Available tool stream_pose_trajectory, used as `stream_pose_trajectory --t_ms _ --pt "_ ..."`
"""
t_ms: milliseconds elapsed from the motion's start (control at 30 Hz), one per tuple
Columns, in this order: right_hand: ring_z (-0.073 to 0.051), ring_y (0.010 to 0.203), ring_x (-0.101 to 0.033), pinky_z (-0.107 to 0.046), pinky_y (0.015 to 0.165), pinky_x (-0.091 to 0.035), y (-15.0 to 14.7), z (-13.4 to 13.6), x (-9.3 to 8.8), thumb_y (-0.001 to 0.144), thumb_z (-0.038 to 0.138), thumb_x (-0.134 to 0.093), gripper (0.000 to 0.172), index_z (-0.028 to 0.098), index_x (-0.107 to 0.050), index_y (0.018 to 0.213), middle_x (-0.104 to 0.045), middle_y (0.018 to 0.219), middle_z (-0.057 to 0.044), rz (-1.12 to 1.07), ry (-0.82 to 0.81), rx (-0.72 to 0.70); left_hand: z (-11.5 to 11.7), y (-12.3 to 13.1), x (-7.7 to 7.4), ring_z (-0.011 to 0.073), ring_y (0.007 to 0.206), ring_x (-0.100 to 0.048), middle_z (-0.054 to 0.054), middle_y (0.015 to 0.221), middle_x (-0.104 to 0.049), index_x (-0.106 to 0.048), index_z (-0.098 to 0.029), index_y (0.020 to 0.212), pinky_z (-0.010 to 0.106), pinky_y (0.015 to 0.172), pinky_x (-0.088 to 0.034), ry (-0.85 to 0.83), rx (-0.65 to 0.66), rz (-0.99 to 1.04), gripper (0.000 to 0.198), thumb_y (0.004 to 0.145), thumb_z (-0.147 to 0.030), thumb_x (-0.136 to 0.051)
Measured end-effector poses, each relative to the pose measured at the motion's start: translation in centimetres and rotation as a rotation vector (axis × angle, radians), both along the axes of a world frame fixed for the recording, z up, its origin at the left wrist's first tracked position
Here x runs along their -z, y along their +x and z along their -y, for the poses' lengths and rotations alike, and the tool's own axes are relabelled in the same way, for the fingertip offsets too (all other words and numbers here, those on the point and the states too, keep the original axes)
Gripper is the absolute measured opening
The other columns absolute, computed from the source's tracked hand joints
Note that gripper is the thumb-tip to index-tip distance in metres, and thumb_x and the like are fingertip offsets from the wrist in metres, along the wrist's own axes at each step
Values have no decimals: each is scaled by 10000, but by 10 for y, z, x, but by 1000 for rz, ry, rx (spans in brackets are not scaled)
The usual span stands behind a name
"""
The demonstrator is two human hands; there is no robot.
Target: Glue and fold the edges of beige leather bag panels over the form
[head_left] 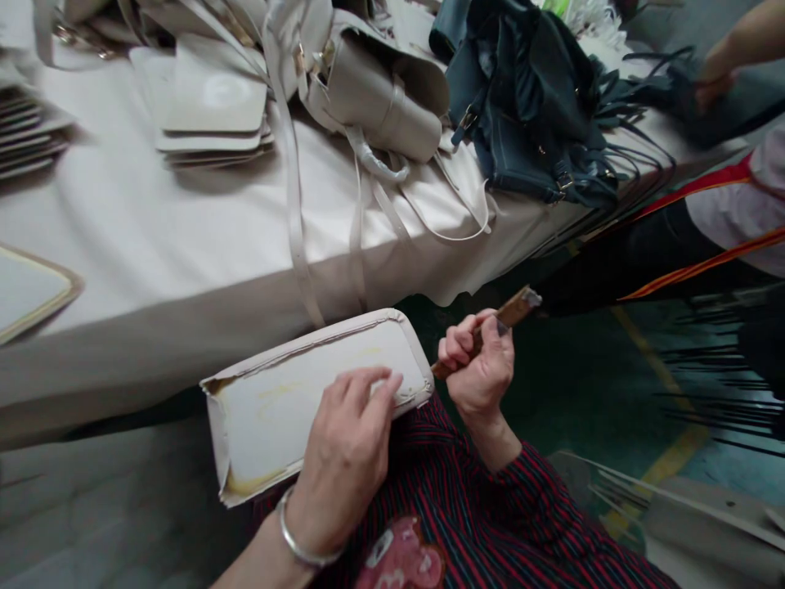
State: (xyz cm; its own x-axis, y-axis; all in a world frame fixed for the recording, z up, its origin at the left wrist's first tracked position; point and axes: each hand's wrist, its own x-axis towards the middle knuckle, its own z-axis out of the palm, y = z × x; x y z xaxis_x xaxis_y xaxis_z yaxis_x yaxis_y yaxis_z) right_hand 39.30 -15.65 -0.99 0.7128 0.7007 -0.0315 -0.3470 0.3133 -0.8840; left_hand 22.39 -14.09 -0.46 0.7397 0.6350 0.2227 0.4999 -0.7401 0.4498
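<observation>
On my lap lies a pale bag panel (275,393) with folded edges and yellow glue marks at its left corners. My left hand (352,442), with a bracelet on its wrist, rests over the panel's right part; its fingers are slightly bent and apart, with nothing seen in them. My right hand (482,360) is closed around a flat brown wooden stick (515,307) with a greyish upper end. The stick's lower end comes close to the panel's right corner; whether it touches is hard to tell.
A draped table (153,237) stands ahead. It bears stacked pale panels (214,102), a beige bag (386,98) with hanging straps, and dark teal bags (527,106). Another pale panel (30,286) lies at left. A co-worker's hand (717,78) is at the upper right.
</observation>
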Motion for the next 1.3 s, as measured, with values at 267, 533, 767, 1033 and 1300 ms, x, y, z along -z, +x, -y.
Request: stream_pose_trajectory --t_ms 267,533,767,1033,1300 --pt "-95 451 -192 -203 412 -231 -26 26 8 986 368 -396 172 274 -361 846 -213 624 65 77 -11 211 69 -13 31 243 1167 -484 92 1303 -601 -539 -117 1324 371 1010 -348 257 -44 -133 433 911 -246 -554" --pt "-105 444 -279 -243 431 -282 -44 15 20 929 462 -494 231 280 -372 856 -269 608 64 382 -27 202 62 2 35 212 1103 -494 22 1272 -616 -530 -205 1349 366 949 -368 342 -88 -241 454 903 -124 -507" --pt "-130 591 -453 -271 560 -386 -38 17 9 951 315 -503 58 262 -487 969 -450 711 27 422 -172 -47 49 -9 9 179 1026 -536 29 1139 -641 -576 -187 1255 312 900 -441 62 -25 -51 341 924 -221 -506" --pt "-182 773 -565 -296 698 -402 -53 -90 -13 925 291 -554 138 215 -656 977 -623 860 -44 1240 -211 -879 -45 -103 0 210 936 -578 103 1081 -576 -557 -158 1159 377 803 -516 -79 -917 185 334 885 -349 -573" --pt "-140 700 -540 -246 629 -376 -139 -195 -9 931 327 -492 269 162 -681 833 -634 765 -18 1340 -83 -1746 -55 -101 8 140 710 -593 16 813 -625 -642 -184 851 274 687 -476 -120 -1001 174 93 862 -200 -551"
